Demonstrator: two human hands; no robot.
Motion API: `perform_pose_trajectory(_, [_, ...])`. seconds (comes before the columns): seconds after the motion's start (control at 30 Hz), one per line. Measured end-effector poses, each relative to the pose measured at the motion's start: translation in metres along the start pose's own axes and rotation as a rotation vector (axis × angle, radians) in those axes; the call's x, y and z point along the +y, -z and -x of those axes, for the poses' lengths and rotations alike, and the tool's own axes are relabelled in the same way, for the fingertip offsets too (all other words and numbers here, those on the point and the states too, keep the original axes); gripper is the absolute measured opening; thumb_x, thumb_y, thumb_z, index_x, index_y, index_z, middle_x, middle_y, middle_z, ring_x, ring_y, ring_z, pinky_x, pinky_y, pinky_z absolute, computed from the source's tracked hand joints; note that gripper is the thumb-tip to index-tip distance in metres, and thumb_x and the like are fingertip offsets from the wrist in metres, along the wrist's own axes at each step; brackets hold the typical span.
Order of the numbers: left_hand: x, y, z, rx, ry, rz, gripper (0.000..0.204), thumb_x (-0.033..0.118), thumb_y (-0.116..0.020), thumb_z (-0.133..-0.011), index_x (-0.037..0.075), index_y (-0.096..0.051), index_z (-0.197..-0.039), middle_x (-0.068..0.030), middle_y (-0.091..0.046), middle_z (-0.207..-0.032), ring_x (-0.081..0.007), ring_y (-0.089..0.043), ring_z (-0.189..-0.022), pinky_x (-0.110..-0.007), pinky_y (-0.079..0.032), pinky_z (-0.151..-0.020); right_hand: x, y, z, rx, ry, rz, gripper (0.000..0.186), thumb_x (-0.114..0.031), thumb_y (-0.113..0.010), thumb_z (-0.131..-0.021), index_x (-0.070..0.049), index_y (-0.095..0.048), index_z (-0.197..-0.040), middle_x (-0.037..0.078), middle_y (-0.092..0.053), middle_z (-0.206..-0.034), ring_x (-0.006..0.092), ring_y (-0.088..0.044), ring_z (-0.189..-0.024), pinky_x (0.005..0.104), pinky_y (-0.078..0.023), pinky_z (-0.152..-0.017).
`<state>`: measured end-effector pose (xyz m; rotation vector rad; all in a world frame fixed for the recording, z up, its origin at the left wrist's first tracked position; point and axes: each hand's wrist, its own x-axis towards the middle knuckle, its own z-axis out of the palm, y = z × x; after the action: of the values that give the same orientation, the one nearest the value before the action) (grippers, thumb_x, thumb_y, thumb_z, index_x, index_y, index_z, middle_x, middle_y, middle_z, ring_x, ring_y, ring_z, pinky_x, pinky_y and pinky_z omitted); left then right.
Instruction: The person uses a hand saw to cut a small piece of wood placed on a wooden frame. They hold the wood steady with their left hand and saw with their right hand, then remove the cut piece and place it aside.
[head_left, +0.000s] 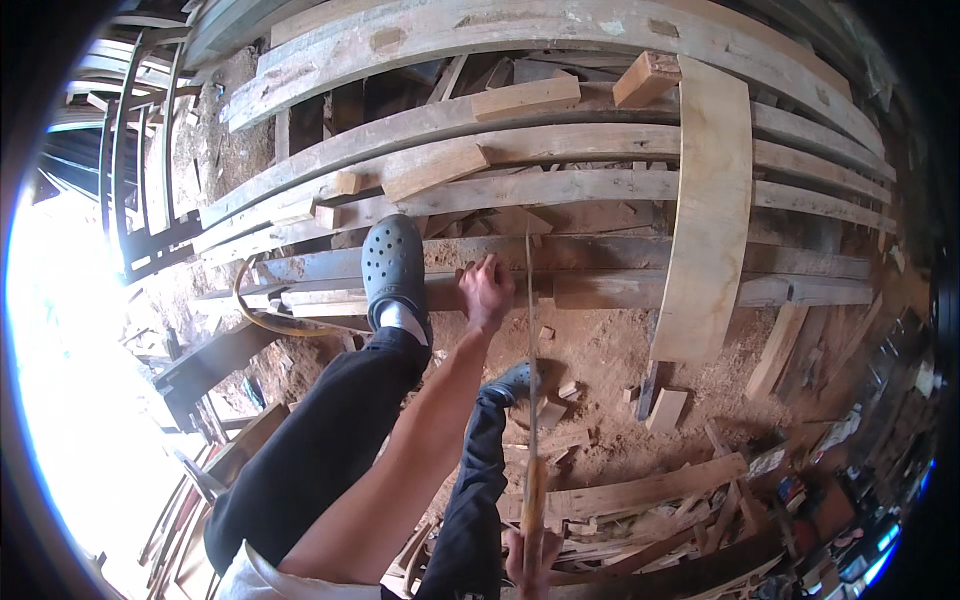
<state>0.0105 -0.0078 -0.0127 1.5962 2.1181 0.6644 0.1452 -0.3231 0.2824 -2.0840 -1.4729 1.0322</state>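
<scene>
My right hand (533, 553), low in the picture, is closed round the handle of a handsaw (532, 400). Seen nearly edge-on, the thin blade runs away from me and crosses a wooden beam (330, 298) just right of my left hand (486, 291). The fingers of that hand are curled over the beam, gripping it. Beside it, my left foot in a grey clog (392, 260) presses down on the wood. My other clog (518, 381) is on the dusty ground. How deep the blade sits in the beam, I cannot tell.
Several long parallel beams (590, 187) lie beyond my hands, with short offcuts (435, 172) on them. A wide pale board (712, 200) lies across them at the right. Wood scraps (667, 410) litter the sawdust-covered ground. A curved hose-like strip (240, 290) is at left.
</scene>
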Motion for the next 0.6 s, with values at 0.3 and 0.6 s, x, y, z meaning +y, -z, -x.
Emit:
perform_pose_trajectory(0.3, [0.005, 0.003, -0.004, -0.025, 0.014, -0.025, 0.008, 0.014, -0.057, -0.081, 0.007, -0.061, -0.082, -0.0136, -0.066, -0.083, -0.0364, -0.062, -0.085, -0.047, -0.046, -0.079, 0.025, 0.026, 0.004, -0.204, 0.173, -0.007, 0.027, -0.002, -0.068, -0.082, -0.001, -0.055, -0.105, 0.012, -0.059, -0.084, 0.0259, -0.055, -0.064, 0.0380, -0.043, -0.055])
perform_pose_trajectory(0.6, [0.004, 0.004, -0.002, -0.044, 0.005, -0.013, 0.010, 0.015, -0.057, -0.082, 0.006, -0.061, -0.082, -0.0157, -0.066, -0.088, -0.0384, -0.062, -0.087, -0.050, -0.048, -0.077, -0.001, 0.012, 0.007, 0.008, 0.405, 0.491, 0.023, -0.008, -0.067, -0.088, 0.000, -0.061, -0.108, 0.014, -0.060, -0.092, 0.0274, -0.060, -0.078, 0.0395, -0.049, -0.061])
